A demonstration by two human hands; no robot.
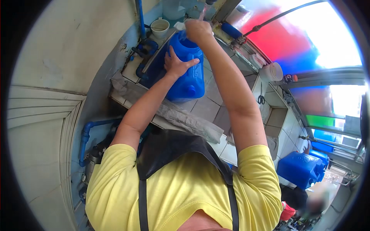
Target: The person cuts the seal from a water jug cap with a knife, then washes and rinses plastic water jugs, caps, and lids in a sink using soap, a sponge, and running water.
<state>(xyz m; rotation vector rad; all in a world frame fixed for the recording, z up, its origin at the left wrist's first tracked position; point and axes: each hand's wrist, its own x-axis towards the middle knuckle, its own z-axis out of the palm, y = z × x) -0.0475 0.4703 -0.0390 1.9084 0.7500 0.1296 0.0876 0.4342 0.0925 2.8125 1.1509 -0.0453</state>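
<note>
A large blue plastic jerrycan stands in a tiled basin, tilted in my view. My left hand grips its side, thumb and fingers spread across the plastic. At the top opening, my right hand is closed in a fist. A white piece shows beside its knuckles, but what the fist holds is hidden. A clear stream comes down from a tap just behind that hand. Wet grey cloth lies along the basin's front edge, below the jerrycan.
A white cup stands by blue pipes at the left wall. Black scissors and a white bucket are on the right ledge. More blue jerrycans stand at far right. A dark apron covers my front.
</note>
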